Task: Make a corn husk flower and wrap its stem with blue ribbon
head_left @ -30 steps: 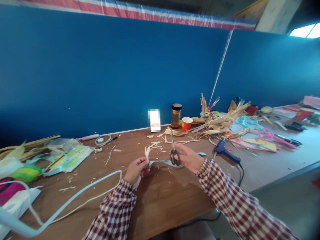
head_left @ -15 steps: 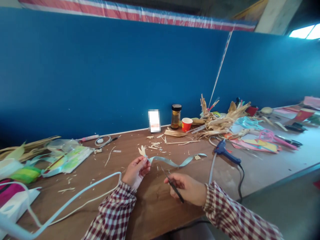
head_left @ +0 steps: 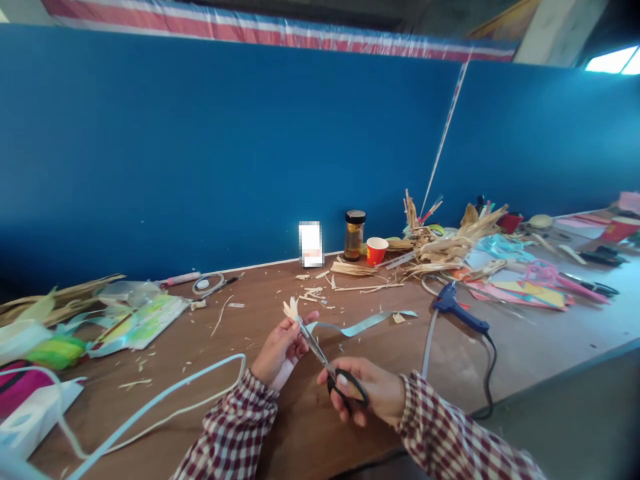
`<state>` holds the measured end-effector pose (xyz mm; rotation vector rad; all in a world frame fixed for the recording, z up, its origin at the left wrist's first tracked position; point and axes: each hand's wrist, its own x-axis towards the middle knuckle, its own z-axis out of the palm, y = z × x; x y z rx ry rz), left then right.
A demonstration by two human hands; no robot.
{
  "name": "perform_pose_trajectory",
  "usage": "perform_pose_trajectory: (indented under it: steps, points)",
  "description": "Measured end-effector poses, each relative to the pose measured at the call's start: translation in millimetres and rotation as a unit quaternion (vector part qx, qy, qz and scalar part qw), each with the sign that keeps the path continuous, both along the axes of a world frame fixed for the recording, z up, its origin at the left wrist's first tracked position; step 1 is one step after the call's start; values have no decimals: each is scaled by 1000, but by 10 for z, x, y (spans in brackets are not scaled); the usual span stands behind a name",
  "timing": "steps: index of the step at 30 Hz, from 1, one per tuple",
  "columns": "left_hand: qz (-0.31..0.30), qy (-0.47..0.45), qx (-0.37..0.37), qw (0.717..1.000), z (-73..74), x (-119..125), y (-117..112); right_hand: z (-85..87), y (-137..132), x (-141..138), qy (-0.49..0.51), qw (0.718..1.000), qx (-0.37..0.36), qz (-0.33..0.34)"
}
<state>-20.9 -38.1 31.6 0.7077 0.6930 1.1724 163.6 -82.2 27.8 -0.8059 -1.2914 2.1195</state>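
Note:
My left hand (head_left: 280, 348) pinches a small pale husk piece (head_left: 291, 309) together with one end of a light blue ribbon (head_left: 363, 323) that trails right across the brown table (head_left: 310, 427). My right hand (head_left: 367, 393) grips black-handled scissors (head_left: 330, 370), fingers through the loops. The blades point up and left, their tips at the husk piece beside my left fingers.
A blue glue gun (head_left: 457, 312) with a black cord lies to the right. A jar (head_left: 354, 235), a red cup (head_left: 375, 251) and a husk pile (head_left: 450, 247) stand at the back. A pale blue cord (head_left: 165, 393) loops at the left, near packets (head_left: 135, 317). Husk scraps litter the table.
My right hand brought the scissors down from over the ribbon, then turned them so the blades now reach the husk piece in my left hand. My left hand rose slightly.

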Motion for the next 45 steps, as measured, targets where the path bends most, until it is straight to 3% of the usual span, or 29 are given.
perform_pose_trajectory:
  steps: [6, 12, 18, 24, 37, 45]
  points:
    - [12, 14, -18, 1000, 7, 25, 0, 2, -1, 36, 27, 999, -28, 11]
    - [23, 14, -11, 1000, 15, 9, 10, 4, 18, 211, -19, 999, -2, 50]
    - [24, 12, -28, 999, -21, 22, 26, -4, 37, 324, -26, 1000, -8, 15]
    - [1, 48, -10, 999, -50, 56, 8, -1, 52, 273, -34, 999, -4, 24]
    - [22, 120, 34, 992, -105, 129, -28, -31, 28, 182, -19, 999, -26, -4]
    - [-6, 133, 33, 991, -113, 121, -27, -95, -10, 109, -41, 997, 27, -53]
